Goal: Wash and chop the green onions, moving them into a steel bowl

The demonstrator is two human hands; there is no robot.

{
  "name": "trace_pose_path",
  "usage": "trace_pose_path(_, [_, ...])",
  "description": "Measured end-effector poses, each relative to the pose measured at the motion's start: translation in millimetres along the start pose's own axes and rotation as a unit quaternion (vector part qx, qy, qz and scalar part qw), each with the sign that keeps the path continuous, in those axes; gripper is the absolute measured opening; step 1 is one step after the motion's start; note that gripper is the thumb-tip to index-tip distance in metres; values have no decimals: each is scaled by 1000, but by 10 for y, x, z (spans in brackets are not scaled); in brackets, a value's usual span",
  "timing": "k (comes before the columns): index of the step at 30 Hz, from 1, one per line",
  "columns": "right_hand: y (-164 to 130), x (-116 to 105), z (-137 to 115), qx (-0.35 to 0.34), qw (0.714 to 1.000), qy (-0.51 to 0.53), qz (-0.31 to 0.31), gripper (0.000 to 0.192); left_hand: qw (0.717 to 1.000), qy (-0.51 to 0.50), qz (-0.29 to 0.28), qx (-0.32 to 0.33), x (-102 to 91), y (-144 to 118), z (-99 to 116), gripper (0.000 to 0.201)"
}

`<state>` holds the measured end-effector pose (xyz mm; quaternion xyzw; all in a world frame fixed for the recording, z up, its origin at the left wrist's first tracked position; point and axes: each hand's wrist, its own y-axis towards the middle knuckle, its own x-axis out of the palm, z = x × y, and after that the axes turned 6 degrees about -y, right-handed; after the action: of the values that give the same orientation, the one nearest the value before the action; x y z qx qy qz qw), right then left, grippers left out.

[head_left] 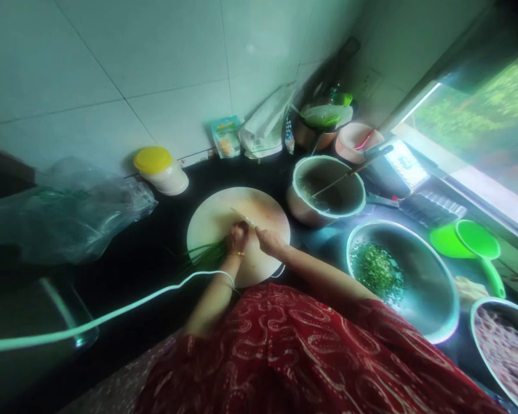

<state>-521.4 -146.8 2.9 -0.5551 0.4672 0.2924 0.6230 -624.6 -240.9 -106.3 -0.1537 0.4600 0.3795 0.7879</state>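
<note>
We note a round, pale cutting board of smooth, stained surface on a dark counter. The left hand, curled shut, pins a bundle of thin green stalks that trails toward eight o'clock off the board's edge. The right hand is closed around the handle of a knife; its narrow blade points toward ten o'clock, just beside the left knuckles. At three o'clock from the board sits a wide, shiny steel bowl holding chopped greens. At one o'clock stands a round metal pot. A crumpled clear plastic bag lies at nine o'clock.
</note>
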Motion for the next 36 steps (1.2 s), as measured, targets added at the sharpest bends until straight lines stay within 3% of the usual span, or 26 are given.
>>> trace_pose_path(6, [186,22,87,1,1000,-6,9,36,1000,7,28,8,0,-49,27,32])
trace_pose_path(15, [30,-54,27,3,1000,-25,9,30,998,47,31,0,6,-35,34,29])
trace_pose_path(23, [183,48,50,-2,1000,-11,20,35,999,23,40,6,32,-63,5,31])
trace_pose_path(36, [175,-7,26,-13,999,-19,22,33,999,18,44,-20,46,-62,12,29])
